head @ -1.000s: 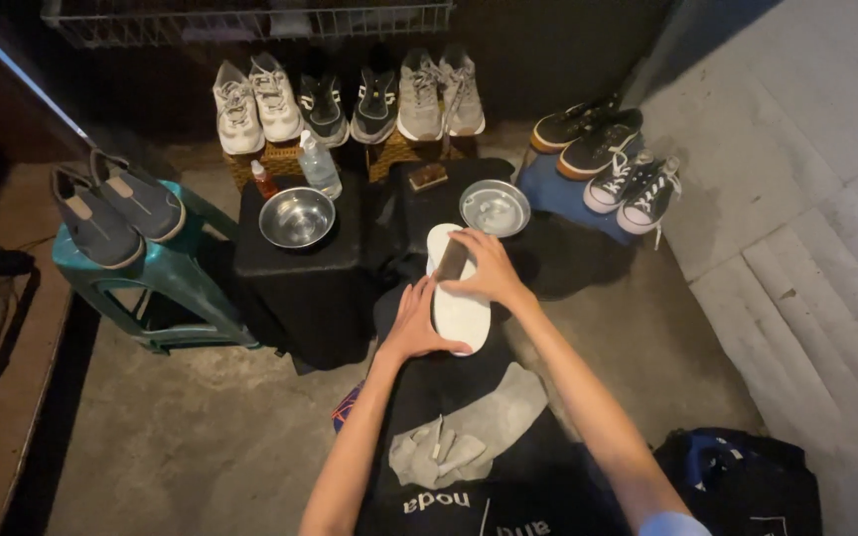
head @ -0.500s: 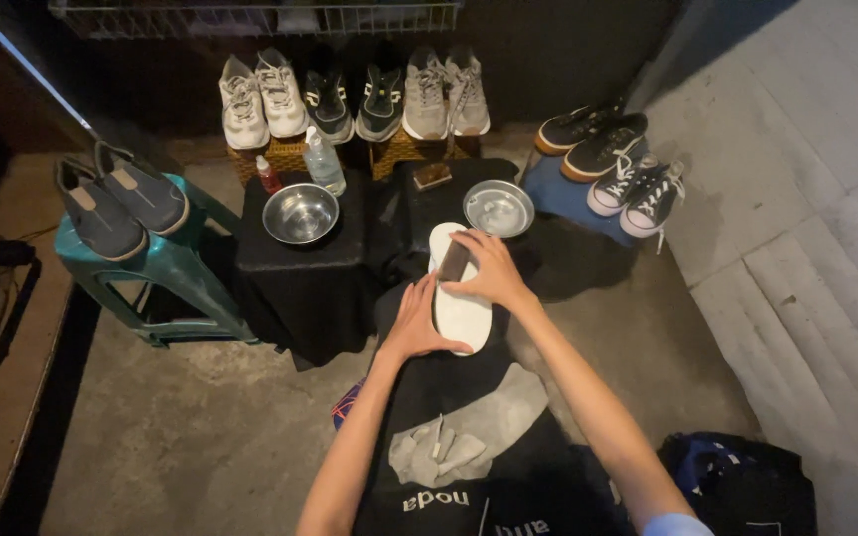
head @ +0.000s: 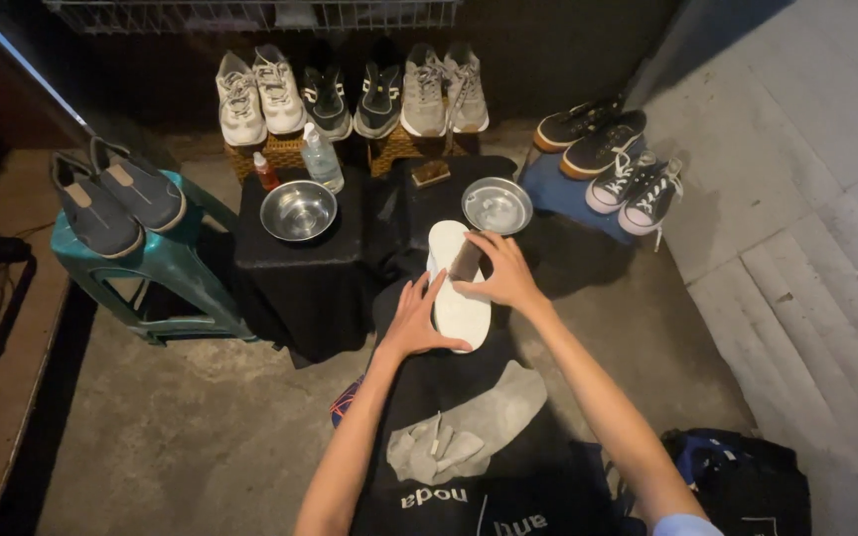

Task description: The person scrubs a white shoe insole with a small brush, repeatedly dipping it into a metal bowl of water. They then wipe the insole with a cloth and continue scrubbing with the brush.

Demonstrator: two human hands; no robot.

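We press our left hand (head: 415, 320) flat, fingers spread, on the near end of a white insole (head: 456, 288) lying on the black-draped bench (head: 300, 278). Our right hand (head: 501, 276) grips a brown brush (head: 466, 262) against it, just below the steel bowl (head: 497, 204).

A bare concrete floor (head: 181, 437) is seen under dim light, with a paler slab (head: 806, 228) rising at the right. A dark wall (head: 548, 50) closes the back, topped by a wire rack (head: 250, 14). A teal stool (head: 166, 278) is placed at the left, and a black-draped stand (head: 300, 278) beside it.
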